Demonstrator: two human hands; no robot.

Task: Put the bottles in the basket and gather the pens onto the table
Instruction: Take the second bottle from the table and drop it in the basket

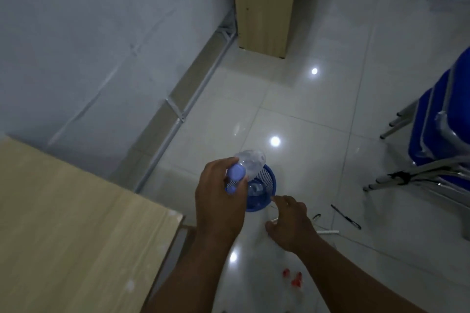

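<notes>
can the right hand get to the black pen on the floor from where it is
Probably yes: the right hand is open and empty, and only bare floor tile lies between it and the black pen.

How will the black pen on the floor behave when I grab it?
The black pen looks thin and lies flat on glossy tile, so it will probably slide or roll if nudged. Likely light and stiff; pinching from both sides seems safer than pressing down.

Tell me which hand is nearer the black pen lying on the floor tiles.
Right. The right hand hangs open just left of the black pen, not touching it. The left hand is farther left, holding a clear plastic bottle over the blue basket.
</notes>
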